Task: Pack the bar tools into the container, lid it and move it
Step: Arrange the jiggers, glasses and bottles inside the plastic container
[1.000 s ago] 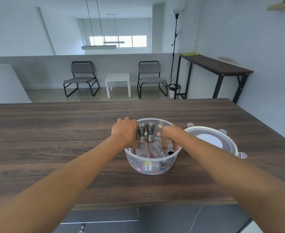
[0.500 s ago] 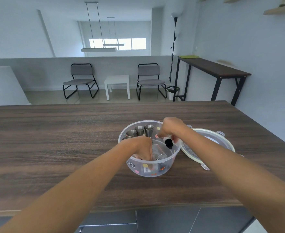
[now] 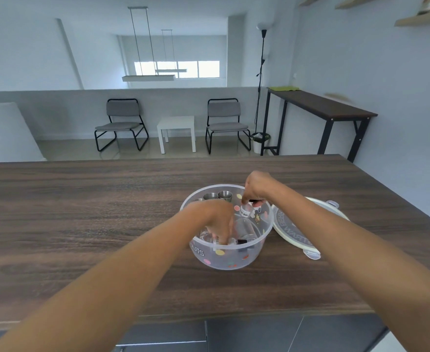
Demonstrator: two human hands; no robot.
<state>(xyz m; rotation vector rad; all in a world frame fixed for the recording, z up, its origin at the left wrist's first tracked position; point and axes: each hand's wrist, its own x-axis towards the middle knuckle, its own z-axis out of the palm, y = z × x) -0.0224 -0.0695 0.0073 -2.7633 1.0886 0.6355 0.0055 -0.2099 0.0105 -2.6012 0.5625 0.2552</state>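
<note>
The left hand [image 3: 217, 222] reaches inside the clear round container [image 3: 259, 252] (printed "UTS"); its grip is hidden. The right hand [image 3: 255, 188] pinches a small labelled bottle [image 3: 247, 209] beside the lid [image 3: 295, 237].

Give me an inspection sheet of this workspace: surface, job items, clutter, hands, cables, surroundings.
Surface: dark wood counter, bare apart from the job's things.
Job's things: clear tub upright near the front edge, unlidded; steel jiggers stand at its far side, glass pieces lower in; lid lies flat on the counter at the tub's right side.
Clutter: nothing seen.
Hands: left hand reaches down into the tub, fingertips among the glass, grip unclear; right hand over the far rim, pinching a small black-capped bottle.
Cables: cord runs down the floor lamp; none on the counter.
Surroundings: two chairs, white side table, dark console table, wall shelves.
</note>
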